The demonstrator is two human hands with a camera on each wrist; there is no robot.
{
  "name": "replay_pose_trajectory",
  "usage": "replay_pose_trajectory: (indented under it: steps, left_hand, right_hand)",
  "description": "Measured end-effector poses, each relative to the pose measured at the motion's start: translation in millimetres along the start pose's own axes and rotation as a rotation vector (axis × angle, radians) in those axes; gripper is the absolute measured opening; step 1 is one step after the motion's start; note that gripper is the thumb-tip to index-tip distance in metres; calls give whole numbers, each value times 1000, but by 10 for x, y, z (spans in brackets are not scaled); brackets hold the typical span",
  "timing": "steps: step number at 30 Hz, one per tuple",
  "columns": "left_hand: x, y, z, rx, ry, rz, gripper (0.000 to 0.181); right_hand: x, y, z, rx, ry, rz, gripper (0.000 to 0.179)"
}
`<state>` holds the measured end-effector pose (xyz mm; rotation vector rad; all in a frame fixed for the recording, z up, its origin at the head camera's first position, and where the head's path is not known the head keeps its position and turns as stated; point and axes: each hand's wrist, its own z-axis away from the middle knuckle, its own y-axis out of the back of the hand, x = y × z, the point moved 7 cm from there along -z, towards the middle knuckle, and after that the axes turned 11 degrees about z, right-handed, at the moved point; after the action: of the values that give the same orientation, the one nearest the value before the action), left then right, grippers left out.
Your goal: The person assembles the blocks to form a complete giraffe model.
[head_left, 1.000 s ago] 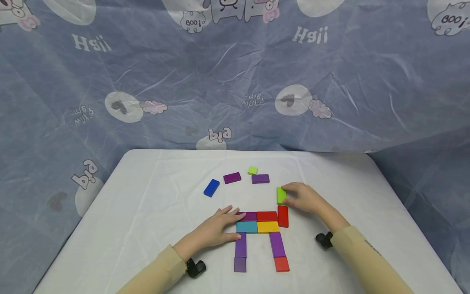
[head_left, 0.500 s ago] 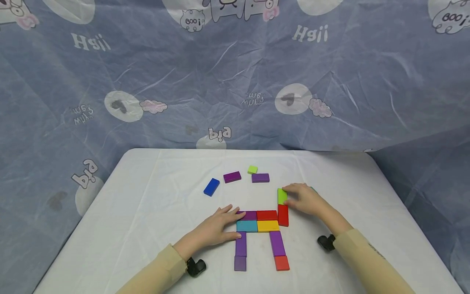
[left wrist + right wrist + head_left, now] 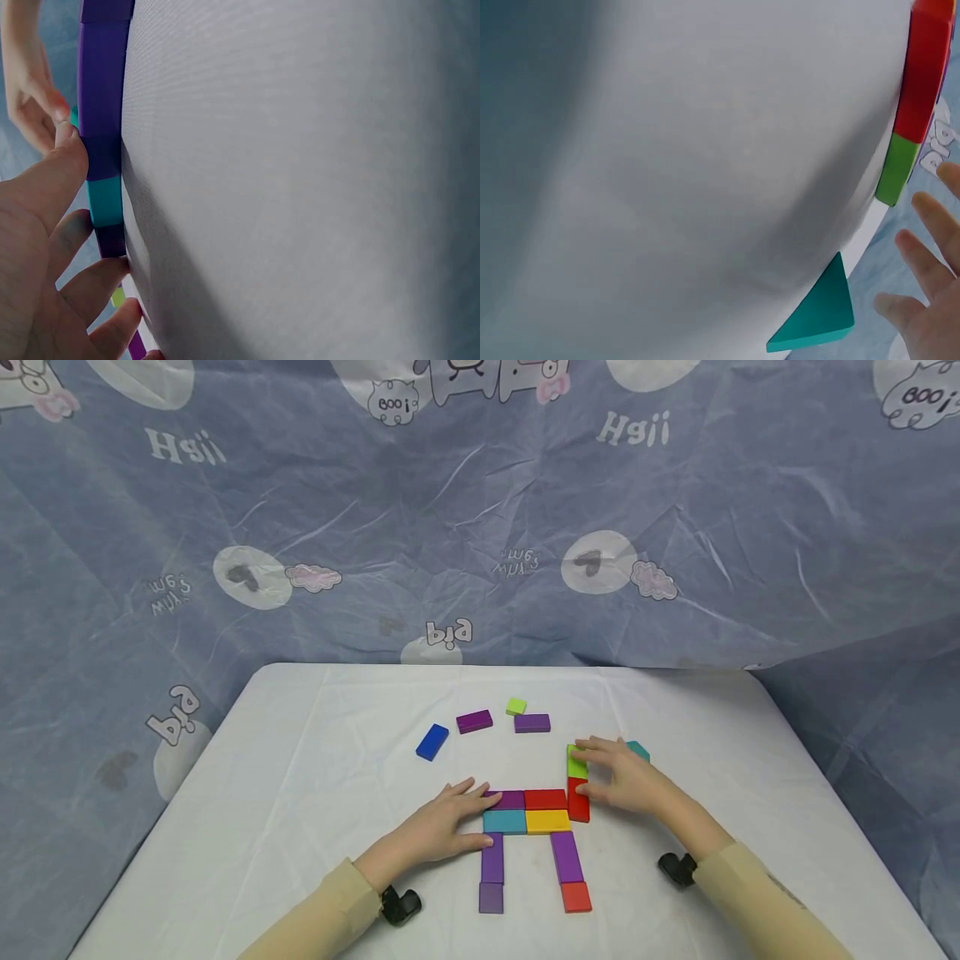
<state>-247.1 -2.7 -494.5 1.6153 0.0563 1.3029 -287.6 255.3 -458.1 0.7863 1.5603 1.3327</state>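
Flat coloured blocks lie edge to edge on the table. My left hand (image 3: 438,827), fingers spread, touches the left ends of the purple block (image 3: 513,801) and the upright purple block (image 3: 492,864), beside the teal block (image 3: 504,822). A red block (image 3: 545,799) and a yellow block (image 3: 547,821) continue these rows. At the right, a green block (image 3: 574,769) meets the end of an upright red block (image 3: 578,811). Over these two hover the loosely bent fingers of my right hand (image 3: 628,778), with the thumb near the red one. The right wrist view shows its fingers apart, holding nothing.
Behind the right hand lies a teal triangular block (image 3: 821,311). Farther back are a blue block (image 3: 432,742), a magenta block (image 3: 474,721), a violet block (image 3: 532,723) and a small lime block (image 3: 516,707). A patterned curtain (image 3: 480,510) hangs past the table's far edge.
The green block came down against the red block's end. My right hand then let go of it and shifted slightly toward me and right, revealing the teal triangle. My left hand stayed put.
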Motion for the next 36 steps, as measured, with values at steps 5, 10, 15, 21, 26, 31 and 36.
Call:
replay_pose_trajectory:
  steps: [5, 10, 15, 21, 26, 31, 36]
  left_hand:
    - [-5, -3, -1, 1, 0, -3, 65]
    - [-10, -6, 0, 1, 1, 0, 65]
    - [-3, -1, 0, 0, 4, 1, 65]
    - [-6, 4, -3, 5, -2, -13, 65]
    - [-7, 4, -1, 7, -5, -9, 65]
    - [-4, 7, 0, 7, -8, -10, 65]
    - [2, 10, 6, 4, -8, -1, 65]
  right_hand:
    - [-75, -34, 69, -30, 27, 24, 63]
    - [-99, -72, 80, -37, 30, 38, 63]
    - [-93, -101, 82, -45, 21, 32, 62]
    - [-82, -104, 93, -47, 16, 27, 63]
    - [-88, -111, 96, -53, 17, 36, 64]
    - [-91, -118, 101, -55, 13, 41, 64]
    - [-87, -123, 104, -58, 4, 37, 63]
